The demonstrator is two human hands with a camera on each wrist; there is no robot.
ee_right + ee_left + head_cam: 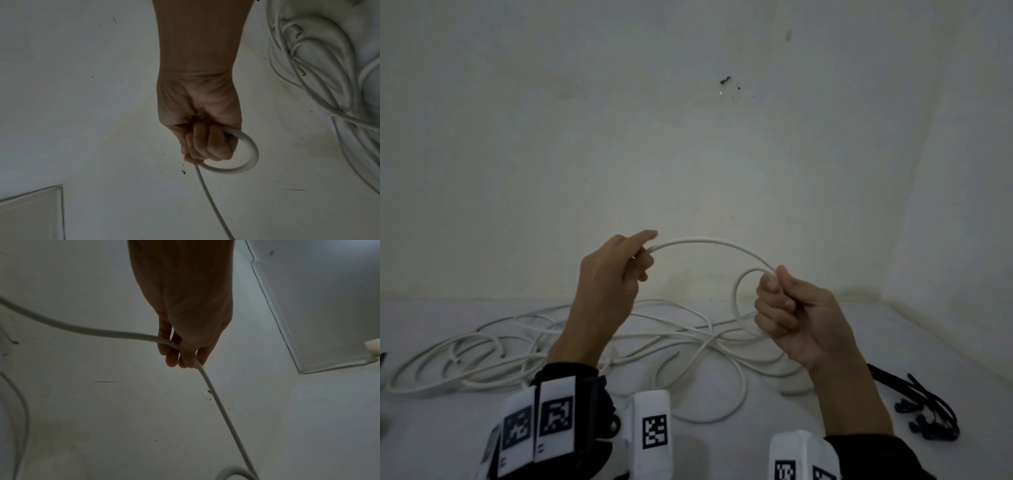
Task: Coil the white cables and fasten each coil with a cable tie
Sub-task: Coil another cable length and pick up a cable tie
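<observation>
While the tangle of white cables is lying spread on the worktop, I am holding one white cable raised above that tangle. My left hand is keeping its grip pinched on the strand, which is arching over to my right hand, whose grip is clenching a small loop. Black cable ties are lying on the worktop to the right of the tangle.
</observation>
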